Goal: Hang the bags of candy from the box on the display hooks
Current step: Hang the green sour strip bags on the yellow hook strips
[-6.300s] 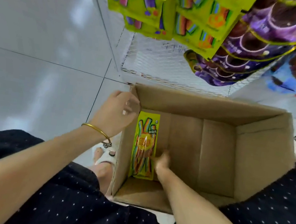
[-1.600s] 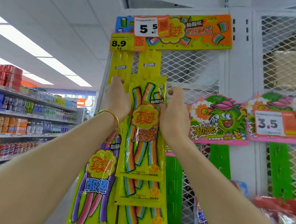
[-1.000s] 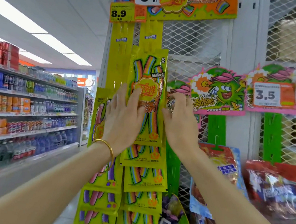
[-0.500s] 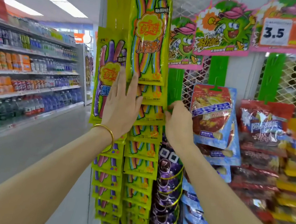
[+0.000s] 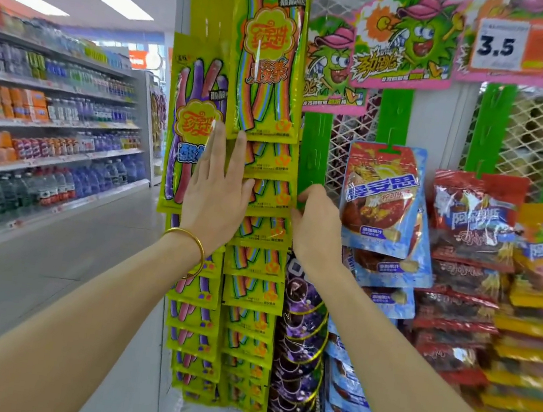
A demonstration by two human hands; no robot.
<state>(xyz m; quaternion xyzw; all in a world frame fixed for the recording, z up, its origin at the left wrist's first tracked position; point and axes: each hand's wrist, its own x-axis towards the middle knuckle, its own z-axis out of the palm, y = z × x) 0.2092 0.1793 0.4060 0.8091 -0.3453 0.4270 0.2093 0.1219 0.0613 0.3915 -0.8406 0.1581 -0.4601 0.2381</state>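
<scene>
**Q:** Where is the task item?
**A:** The yellow-green plastic bag of rainbow candy strips [image 5: 269, 57] hangs at the top of its column, directly above the left hand's fingertips. 6.3 s ago it lay in the cardboard box.

**Q:** What is the state of the hands?
**A:** The left hand [image 5: 216, 195] has straight fingers laid flat on the lower yellow bags [image 5: 257, 262] of that column. The right hand [image 5: 316, 225] has curled fingers at the column's right edge. Whether it pinches a bag cannot be determined. The hands are apart, with the column between them.

**Q:** What has changed since 1.0 s ago?
**A:** Both hands then flanked the top bag. Both are now below it, and the left fingertips reach only its lower edge.
</scene>
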